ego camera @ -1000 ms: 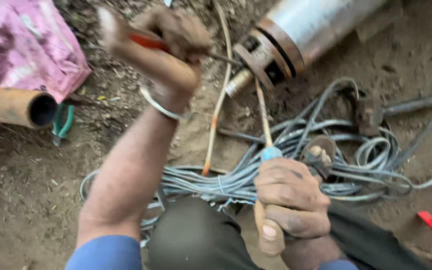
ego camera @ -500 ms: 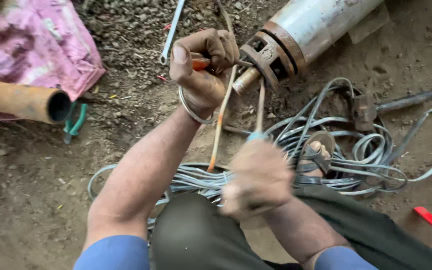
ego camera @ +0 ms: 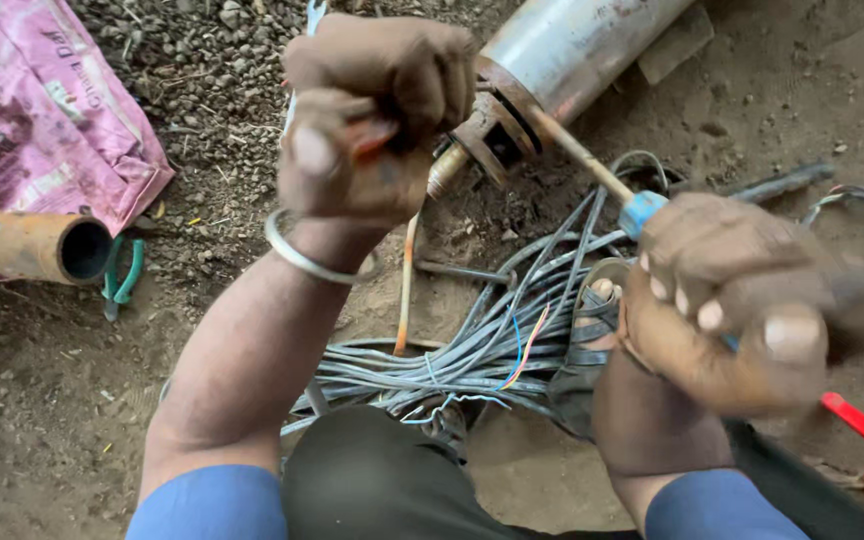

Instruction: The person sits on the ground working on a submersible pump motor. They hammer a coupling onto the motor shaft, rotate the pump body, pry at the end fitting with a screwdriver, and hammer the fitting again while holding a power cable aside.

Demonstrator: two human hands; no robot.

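Screwdriver (ego camera: 642,212), blue-handled, sits clenched in my right hand (ego camera: 732,310), its shaft running up to the rusty end of the steel pump (ego camera: 552,60) that lies on the dirt; my left hand (ego camera: 372,120) is fisted around an orange-handled tool (ego camera: 370,135) just beside that end. I judge it best to keep the shaft straight in line with the pump end and push steadily. Grey cable (ego camera: 472,350) coils crowd under my wrists, the pipe (ego camera: 27,245) and green pliers (ego camera: 120,280) lie well left, so the free room is above.

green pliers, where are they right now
In the head view the green pliers lie on the dirt at far left, beside the rusty pipe mouth.
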